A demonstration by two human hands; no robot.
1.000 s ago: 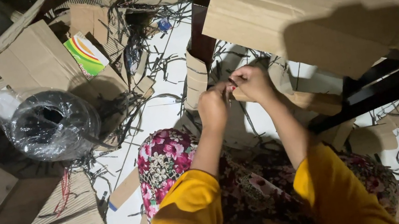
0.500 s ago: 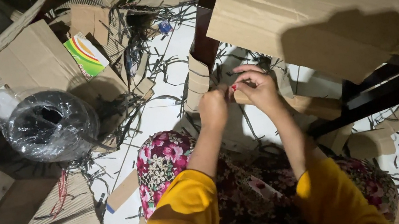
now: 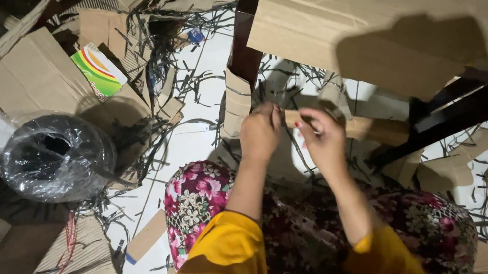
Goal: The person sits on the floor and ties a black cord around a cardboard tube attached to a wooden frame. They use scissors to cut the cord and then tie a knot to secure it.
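Cardboard strip (image 3: 366, 127) lies across the middle of the scene, just beyond the person's lap, held at its left end by both hands. The left hand (image 3: 260, 133) has its grip pinched closed on the strip's end; the right hand (image 3: 323, 139), just beside it, closes thumb and fingers on the same piece. Far left sits a roll of black strapping in clear plastic (image 3: 54, 157) among flat cardboard sheets (image 3: 26, 78) on the white floor (image 3: 191, 143).

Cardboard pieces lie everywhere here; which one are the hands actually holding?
The narrow cardboard strip held between the left hand and right hand, raised above the floor; the other pieces lie flat or lean around it, untouched.
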